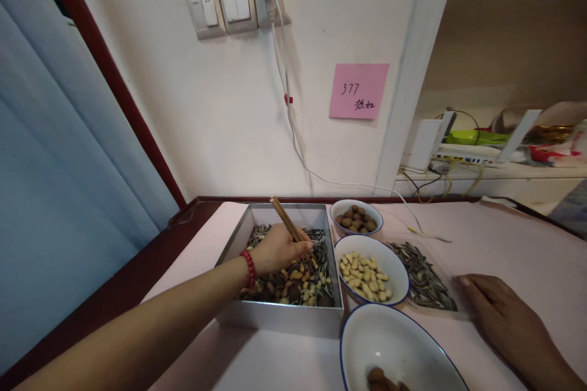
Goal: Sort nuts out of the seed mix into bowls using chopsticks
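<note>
My left hand [277, 248], with a red bead bracelet at the wrist, is closed round a pair of wooden chopsticks [285, 218]. Their tips dip into a grey metal tray [284, 316] holding mixed sunflower seeds, peanuts and brown nuts. My right hand [498, 308] lies flat on the pink tabletop with fingers stretched out, holding nothing, just right of a pile of sunflower seeds [422, 275]. A bowl of peanuts [395, 293] sits between the tray and the seeds. Behind it stands a small bowl of brown nuts [376, 217].
A large white bowl [394, 342] with blue rim at the near edge holds a couple of brown nuts. A white cable [293, 128] runs from wall sockets down across the table. A pink sticky note [358, 90] is on the wall. A cluttered shelf stands at the right.
</note>
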The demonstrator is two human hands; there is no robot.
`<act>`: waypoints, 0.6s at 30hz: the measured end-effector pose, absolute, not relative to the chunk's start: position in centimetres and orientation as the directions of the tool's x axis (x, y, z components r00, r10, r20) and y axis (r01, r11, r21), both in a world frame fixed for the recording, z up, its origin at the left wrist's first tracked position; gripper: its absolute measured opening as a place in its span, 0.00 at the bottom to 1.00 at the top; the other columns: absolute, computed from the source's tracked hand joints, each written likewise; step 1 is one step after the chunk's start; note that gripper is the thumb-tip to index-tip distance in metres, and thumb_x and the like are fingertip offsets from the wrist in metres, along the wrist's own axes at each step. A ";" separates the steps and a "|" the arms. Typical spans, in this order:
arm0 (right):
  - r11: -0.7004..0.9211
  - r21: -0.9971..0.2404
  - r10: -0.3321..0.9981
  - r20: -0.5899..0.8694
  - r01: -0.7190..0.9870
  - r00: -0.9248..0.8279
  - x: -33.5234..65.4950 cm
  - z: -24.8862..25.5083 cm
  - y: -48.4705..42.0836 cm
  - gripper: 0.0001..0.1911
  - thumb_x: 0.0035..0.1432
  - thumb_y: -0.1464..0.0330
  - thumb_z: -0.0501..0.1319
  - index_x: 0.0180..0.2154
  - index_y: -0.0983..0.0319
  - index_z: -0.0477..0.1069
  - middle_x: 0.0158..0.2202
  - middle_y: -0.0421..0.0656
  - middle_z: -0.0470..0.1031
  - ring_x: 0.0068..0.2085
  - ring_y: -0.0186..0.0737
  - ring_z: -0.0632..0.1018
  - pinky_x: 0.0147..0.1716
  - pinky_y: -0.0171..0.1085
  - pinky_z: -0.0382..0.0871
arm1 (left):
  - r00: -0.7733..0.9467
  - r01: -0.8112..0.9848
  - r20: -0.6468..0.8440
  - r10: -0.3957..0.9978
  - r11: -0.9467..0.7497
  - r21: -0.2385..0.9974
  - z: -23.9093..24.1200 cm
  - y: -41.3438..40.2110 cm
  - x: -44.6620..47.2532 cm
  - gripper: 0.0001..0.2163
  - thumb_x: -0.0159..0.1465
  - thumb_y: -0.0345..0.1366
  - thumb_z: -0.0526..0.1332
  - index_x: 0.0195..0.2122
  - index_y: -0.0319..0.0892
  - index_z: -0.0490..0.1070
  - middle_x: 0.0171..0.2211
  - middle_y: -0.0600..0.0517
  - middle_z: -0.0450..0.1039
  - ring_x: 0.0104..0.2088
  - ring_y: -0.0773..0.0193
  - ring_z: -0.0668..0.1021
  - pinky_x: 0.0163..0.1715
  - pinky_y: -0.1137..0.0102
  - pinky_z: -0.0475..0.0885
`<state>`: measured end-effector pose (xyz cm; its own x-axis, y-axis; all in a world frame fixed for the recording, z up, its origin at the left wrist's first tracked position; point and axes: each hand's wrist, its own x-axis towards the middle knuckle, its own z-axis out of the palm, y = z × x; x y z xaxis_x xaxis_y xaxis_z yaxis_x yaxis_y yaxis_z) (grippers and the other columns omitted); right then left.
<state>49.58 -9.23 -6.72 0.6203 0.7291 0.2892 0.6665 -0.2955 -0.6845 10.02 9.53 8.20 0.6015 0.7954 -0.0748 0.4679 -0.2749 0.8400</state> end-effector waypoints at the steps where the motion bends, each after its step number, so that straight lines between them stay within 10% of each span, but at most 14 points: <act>1: -0.294 -0.683 0.730 0.291 0.669 0.618 49.6 -6.7 -9.2 0.27 0.54 0.43 0.53 0.33 0.57 0.78 0.43 0.50 0.80 0.49 0.57 0.79 0.56 0.56 0.72 | 0.591 0.459 -0.078 0.803 -0.255 0.851 8.4 9.5 9.9 0.09 0.60 0.42 0.68 0.32 0.41 0.78 0.25 0.51 0.78 0.29 0.58 0.81 0.30 0.68 0.74; 18: -0.300 -0.665 0.724 0.308 0.684 0.618 49.1 -6.5 -9.0 0.30 0.56 0.42 0.50 0.34 0.58 0.77 0.43 0.50 0.79 0.48 0.58 0.79 0.54 0.56 0.74 | 0.585 0.192 0.018 0.811 -0.160 0.968 16.3 6.3 13.6 0.03 0.68 0.32 0.68 0.39 0.38 0.80 0.35 0.48 0.84 0.38 0.60 0.85 0.43 0.66 0.82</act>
